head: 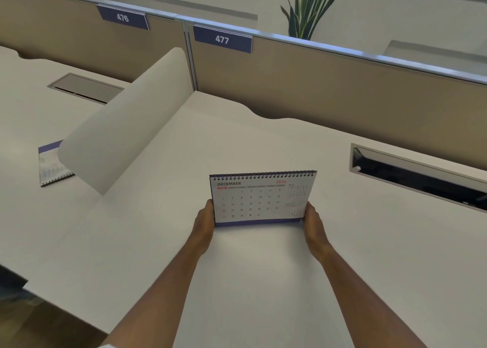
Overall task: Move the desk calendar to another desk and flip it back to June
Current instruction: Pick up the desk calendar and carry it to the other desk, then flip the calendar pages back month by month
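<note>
On desk [263,281], calendar [259,198] showing December, left hand [204,222] and right hand [313,223] clasping its sides

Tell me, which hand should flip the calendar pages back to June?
Probably the right hand. Both hands hold the calendar's bottom corners, showing December. The left hand can keep its grip and steady it on the desk while the right reaches the spiral top. Either could work.

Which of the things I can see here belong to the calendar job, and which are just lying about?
Job:
- desk calendar, open at December
- left hand and right hand, each with a grip on one side of it
- desk under the 477 label

Lying about:
- second calendar on the next desk
- white divider
- cable slot
- plant
</note>
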A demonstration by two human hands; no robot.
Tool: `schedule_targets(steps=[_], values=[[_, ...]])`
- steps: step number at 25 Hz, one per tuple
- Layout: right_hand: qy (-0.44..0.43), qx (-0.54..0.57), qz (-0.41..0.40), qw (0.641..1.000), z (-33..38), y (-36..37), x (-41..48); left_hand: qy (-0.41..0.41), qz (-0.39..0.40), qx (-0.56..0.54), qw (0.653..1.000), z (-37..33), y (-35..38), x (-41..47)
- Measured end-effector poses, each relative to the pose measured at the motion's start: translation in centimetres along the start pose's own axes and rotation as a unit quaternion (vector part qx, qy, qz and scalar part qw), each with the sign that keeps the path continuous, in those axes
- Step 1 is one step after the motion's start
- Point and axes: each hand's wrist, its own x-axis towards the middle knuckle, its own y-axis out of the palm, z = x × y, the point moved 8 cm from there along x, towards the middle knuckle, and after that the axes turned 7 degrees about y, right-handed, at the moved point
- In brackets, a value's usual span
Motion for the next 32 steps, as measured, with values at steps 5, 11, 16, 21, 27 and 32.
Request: schedule_targets(steps=[5,11,16,21,27,32], values=[[0.031,0.067,-0.004,0.997,0.3,-0.5,-0.1,-0.026,-0.056,0.015,0.998,0.1,-0.5,-0.3],[0.009,0.18,-0.075,0.981,5.3,-2.8,-2.0,0.019,-0.139,-0.14,0.98,-4.5,-1.5,-2.9],[-0.039,0.107,-0.033,0.993,9.0,-1.5,-3.2,0.039,-0.083,-0.027,0.995,-6.8,-1.0,-3.7],[-0.003,0.111,-0.043,0.993,8.8,-0.8,-3.1,0.015,-0.06,-0.029,0.998,-7.1,-0.8,-3.2],[0.038,0.154,-0.037,0.987,9.1,-1.0,-2.6,0.003,-0.065,-0.042,0.997,-7.6,-0.5,-3.6],[0.054,0.124,-0.027,0.99,9.4,-1.2,-2.6,-0.012,-0.07,-0.023,0.997,-7.3,-0.6,-3.6]])
